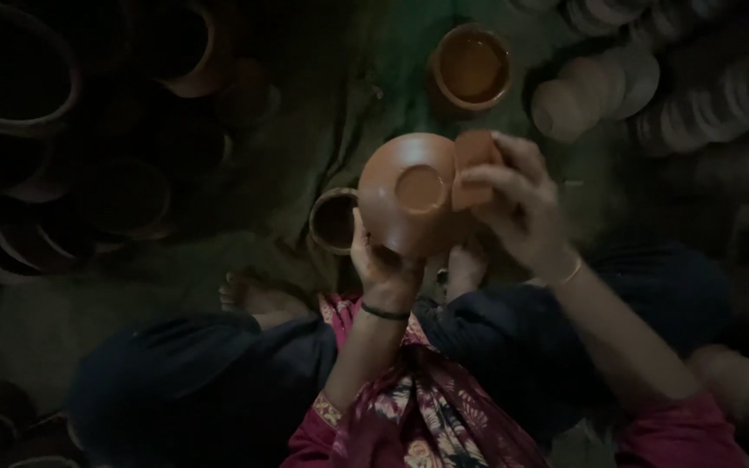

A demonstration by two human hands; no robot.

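Raised before the chest, the left hand point(383, 264) grips a round terracotta clay bowl point(409, 195) upside down while the right hand point(517, 204) pinches a small orange rubbing pad point(474, 165) against its rim, best stroked lightly and evenly.

Dim room, green floor cloth point(305, 165), stacked clay pots point(88, 173), pale lids point(617, 87)

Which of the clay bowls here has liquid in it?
The small bowl on the cloth at the top, beyond the hands, shows a shiny yellowish fill. The bowl in the left hand is held bottom-up, and the cup beside it looks dark.
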